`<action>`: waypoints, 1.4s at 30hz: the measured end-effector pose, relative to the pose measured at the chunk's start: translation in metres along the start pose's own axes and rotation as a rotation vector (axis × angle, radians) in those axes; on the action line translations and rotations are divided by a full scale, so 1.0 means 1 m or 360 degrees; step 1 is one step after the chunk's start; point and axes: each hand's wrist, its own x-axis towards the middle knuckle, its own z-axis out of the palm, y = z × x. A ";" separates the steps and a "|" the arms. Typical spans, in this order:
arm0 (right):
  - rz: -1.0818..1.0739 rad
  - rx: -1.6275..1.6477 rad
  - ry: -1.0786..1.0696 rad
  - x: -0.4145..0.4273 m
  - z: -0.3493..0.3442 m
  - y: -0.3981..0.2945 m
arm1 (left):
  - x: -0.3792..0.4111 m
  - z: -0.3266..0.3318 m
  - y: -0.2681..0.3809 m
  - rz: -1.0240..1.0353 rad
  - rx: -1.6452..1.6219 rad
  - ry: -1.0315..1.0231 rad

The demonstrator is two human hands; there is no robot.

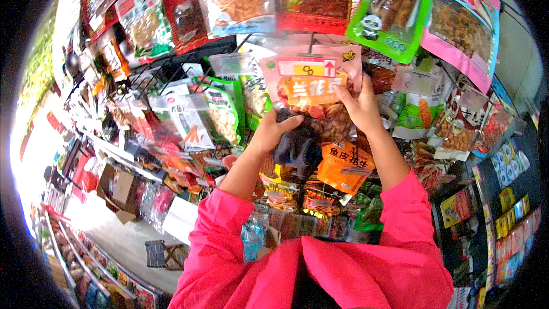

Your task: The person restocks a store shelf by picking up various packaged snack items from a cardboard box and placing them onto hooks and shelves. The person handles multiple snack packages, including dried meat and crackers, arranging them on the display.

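A pink-topped snack bag with a clear window over brown beans hangs in front of me among the racks. My right hand grips its right edge, thumb on the front. At the lower left side of the same bag is my left hand, its thumb lying across the front and its fingers partly hidden. A price tag holder with a yellow label covers the bag's upper part. Just below my left thumb is a dark, blurred item that I cannot identify. An orange snack pouch hangs below the bag.
Large snack packets, including a green-edged bag and a red packet, hang above. Green-edged nut bags hang to the left. An opened cardboard box and a folding stool are at lower left. Shelves stand right.
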 end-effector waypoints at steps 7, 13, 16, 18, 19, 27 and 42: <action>0.0088 -0.0158 0.0030 -0.024 0.004 0.013 | -0.021 -0.004 0.010 -0.0020 0.0168 -0.0096; 0.0204 -0.0267 0.0013 -0.039 -0.014 0.007 | -0.048 -0.024 0.024 0.0065 0.1165 -0.0155; 0.0129 -0.0246 -0.0017 -0.041 -0.017 0.017 | -0.048 -0.035 0.018 0.0247 0.1276 0.0130; 0.0132 -0.0113 -0.0096 -0.041 -0.009 0.012 | -0.042 -0.042 0.015 0.0401 0.1267 0.0315; 0.0232 -0.0144 -0.0122 -0.038 -0.008 0.008 | -0.035 -0.042 0.013 0.0594 0.1198 0.0386; 0.0266 -0.0168 0.0047 -0.042 -0.014 -0.002 | 0.034 -0.056 -0.003 0.0313 0.0673 -0.0166; -0.0006 -0.0495 0.0121 -0.078 -0.029 -0.024 | -0.024 -0.049 -0.001 0.0482 0.0837 0.0169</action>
